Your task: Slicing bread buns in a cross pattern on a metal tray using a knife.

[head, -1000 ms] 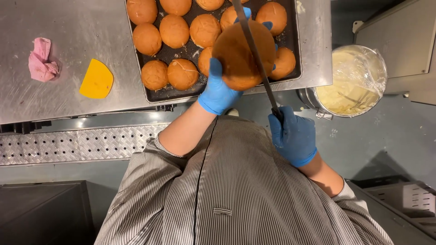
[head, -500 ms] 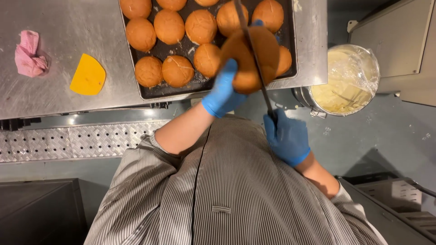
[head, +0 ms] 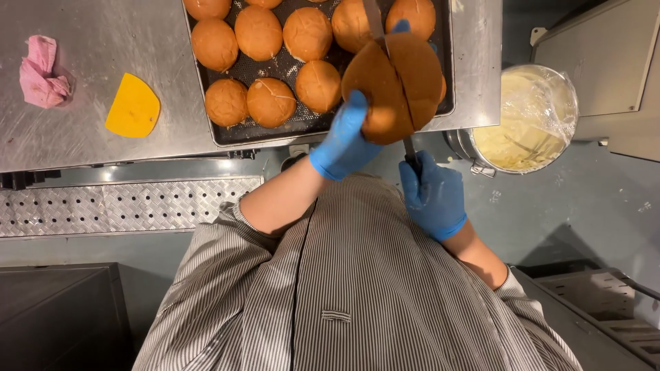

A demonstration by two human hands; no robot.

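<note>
**Bun mid-slice, knife deeper across the crust**

L hand (head: 346, 141), blue glove, clamped round a large brown bun (head: 395, 86), thumb on near side, fingertips just showing over far edge. Bun held up off the tray (head: 206, 117), above its near-right corner, close to the person's chest.

R hand (head: 433, 196), also gloved, closed tight on the knife (head: 377, 27) handle, just below the bun. Blade runs up and away from the handle, its line crossing the whole top of the bun; tip end pokes out past the far side.

Change vs. 1 s ago: bun has come nearer the body and lower in view, R hand has risen closer to the bun. Blade line across the crust reads longer and sits more central. Judgement: cut is under way, not finished; the bun shows no separated halves yet. Depth of blade in the crumb can't be told from above.

Around: approx. nine other buns on the dark perforated tray, uncut as far as I can see. Tray on steel table (head: 103, 62). Yellow plastic scraper (head: 133, 108) and crumpled pink cloth (head: 42, 72) lie to the left, well apart from the hands. Round tub of pale cream (head: 526, 120), film part-covered, sits right of table, lower down.
</note>
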